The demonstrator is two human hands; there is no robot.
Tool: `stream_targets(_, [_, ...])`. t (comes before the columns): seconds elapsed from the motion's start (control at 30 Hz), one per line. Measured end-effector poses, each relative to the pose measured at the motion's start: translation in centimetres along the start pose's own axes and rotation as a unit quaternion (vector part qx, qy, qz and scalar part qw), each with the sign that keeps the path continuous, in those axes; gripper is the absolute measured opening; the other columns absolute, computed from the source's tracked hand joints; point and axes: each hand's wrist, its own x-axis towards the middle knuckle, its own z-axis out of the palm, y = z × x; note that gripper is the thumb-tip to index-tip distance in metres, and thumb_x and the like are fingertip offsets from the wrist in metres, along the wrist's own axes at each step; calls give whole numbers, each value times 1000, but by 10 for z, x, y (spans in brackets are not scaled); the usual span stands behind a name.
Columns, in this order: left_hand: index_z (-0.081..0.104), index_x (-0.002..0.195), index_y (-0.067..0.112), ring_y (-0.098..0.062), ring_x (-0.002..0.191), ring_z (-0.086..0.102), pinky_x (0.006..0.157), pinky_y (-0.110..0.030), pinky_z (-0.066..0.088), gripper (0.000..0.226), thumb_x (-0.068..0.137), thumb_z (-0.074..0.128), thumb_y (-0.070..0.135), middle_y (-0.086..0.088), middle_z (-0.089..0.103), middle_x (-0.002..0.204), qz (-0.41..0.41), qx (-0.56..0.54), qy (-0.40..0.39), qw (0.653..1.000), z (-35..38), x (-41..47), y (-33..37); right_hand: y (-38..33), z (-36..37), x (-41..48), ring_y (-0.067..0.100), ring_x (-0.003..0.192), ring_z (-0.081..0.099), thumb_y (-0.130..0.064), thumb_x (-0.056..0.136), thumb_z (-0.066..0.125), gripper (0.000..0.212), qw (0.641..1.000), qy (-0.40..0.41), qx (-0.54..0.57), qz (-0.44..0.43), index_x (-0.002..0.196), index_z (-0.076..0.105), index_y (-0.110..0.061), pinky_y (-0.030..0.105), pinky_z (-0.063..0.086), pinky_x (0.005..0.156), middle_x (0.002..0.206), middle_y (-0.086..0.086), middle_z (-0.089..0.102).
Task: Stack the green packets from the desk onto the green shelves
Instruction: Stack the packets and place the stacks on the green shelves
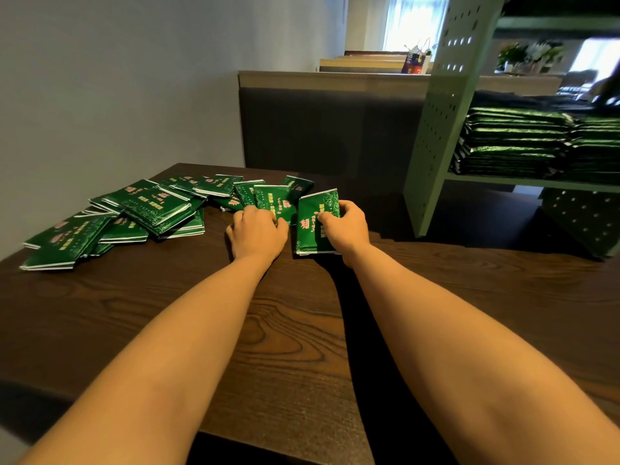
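Glossy foil, thin and light, likely slippery packet on packet: the right hand [345, 226] grips a small stack [313, 229] by its right long edge, thumb on the face, its long axis running away from the wrist, far end tipped up off the desk [268, 330]. Just left, the left hand [256, 231] curls its fingers on a packet [273, 198] at its near end, pointing likewise; left of them the pile [151, 209] lies at mixed angles, shelves [436, 129] far right of the fingers.
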Motion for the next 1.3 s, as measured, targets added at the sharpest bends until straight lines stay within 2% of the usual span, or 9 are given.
stream_targets(0.1, [68, 98, 8, -37, 119, 48, 99, -54, 42, 36, 96, 56, 42, -14, 57, 121, -26, -26, 14, 999, -1, 2, -2, 0, -1, 1, 21, 99, 72, -13, 98, 67, 26, 1000, -1, 15, 9, 122, 58, -15, 40, 61, 89, 108, 2, 69])
stream_targets(0.23, [49, 128, 3, -37, 129, 39, 104, -51, 38, 57, 94, 57, 49, -18, 47, 137, -97, -25, -3, 995, 2, 7, -3, 0, -3, 2, 23, 103, 71, -13, 99, 65, 23, 999, 1, 32, 19, 119, 54, -17, 42, 60, 93, 109, 3, 67])
stream_targets(0.37, [60, 116, 5, -36, 129, 37, 106, -49, 34, 48, 92, 58, 48, -18, 48, 136, -112, -24, -12, 993, 0, 9, -5, 0, -1, 2, 25, 105, 71, -14, 98, 66, 23, 999, 11, 36, 28, 116, 52, -20, 47, 59, 96, 116, 6, 69])
stream_targets(0.5, [59, 120, 17, -30, 118, 51, 102, -39, 35, 34, 91, 64, 34, -3, 62, 108, -133, -165, 4, 977, -9, 6, -6, -3, -4, 1, 19, 93, 70, -13, 99, 64, 25, 997, 9, 67, 40, 122, 56, -15, 39, 59, 87, 110, 5, 67])
stream_targets(0.67, [59, 121, 9, -9, 74, 55, 57, -16, 40, 27, 94, 60, 14, 10, 50, 81, -138, -354, 12, 925, -31, -7, 1, -12, -4, -6, 27, 92, 72, -9, 99, 63, 3, 983, 14, 151, 105, 99, 65, -11, 48, 61, 91, 101, 12, 72])
stream_targets(0.83, [63, 99, 13, -15, 83, 53, 70, -26, 43, 10, 95, 54, 12, -4, 61, 93, -152, -457, -23, 876, -45, -19, 20, -31, -1, -19, 30, 88, 74, -8, 96, 66, 1, 951, 14, 254, 178, 97, 65, -9, 49, 61, 90, 96, 14, 73])
stream_targets(0.93, [51, 76, 12, -12, 60, 38, 50, -22, 34, 19, 94, 50, 11, 1, 41, 65, -134, -450, -38, 882, -44, -27, 30, -40, 5, -23, 32, 98, 73, -12, 99, 62, 17, 947, -15, 258, 191, 115, 63, -8, 48, 60, 91, 109, 16, 73])
stream_targets(1.17, [50, 71, 9, -13, 62, 43, 49, -14, 33, 28, 98, 47, 14, -4, 51, 69, 10, -332, 1, 943, -45, -29, 25, -40, 16, -26, 34, 103, 71, -14, 98, 61, 50, 961, -13, 233, 152, 145, 45, -15, 50, 62, 84, 123, 17, 67])
stream_targets(1.3, [59, 73, 9, -6, 57, 46, 49, -11, 35, 22, 94, 53, 13, 1, 54, 64, 77, -282, -16, 956, -45, -32, 14, -31, 11, -27, 30, 100, 72, -12, 98, 63, 29, 967, -3, 212, 144, 127, 59, -12, 44, 62, 78, 113, 14, 71])
